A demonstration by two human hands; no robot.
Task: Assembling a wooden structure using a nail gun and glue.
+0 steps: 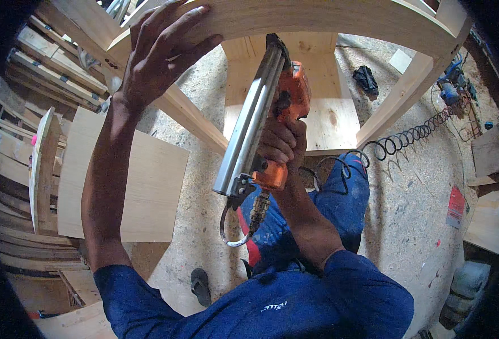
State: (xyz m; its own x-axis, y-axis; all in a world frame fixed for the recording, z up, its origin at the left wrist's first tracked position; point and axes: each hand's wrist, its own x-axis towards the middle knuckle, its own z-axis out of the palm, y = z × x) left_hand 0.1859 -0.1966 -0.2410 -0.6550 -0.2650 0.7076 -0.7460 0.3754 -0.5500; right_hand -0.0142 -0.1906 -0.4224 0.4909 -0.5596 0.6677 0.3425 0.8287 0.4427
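My right hand is wrapped round the handle of an orange pneumatic nail gun with a long silver magazine. The gun's nose points away from me and meets the lower edge of a curved wooden rail; whether it presses on the wood I cannot tell. With its fingers spread, my left hand lies against the left part of that rail. The rail belongs to a pale wooden frame, whose slanting leg shows at the right. A fitting and short hose hang from the gun's handle end.
A black coiled air hose stretches right toward a blue device. Wooden panels and stacked boards stand at the left. A black crumpled thing and a dark sandal lie on the dusty floor. Plastic containers stand lower right.
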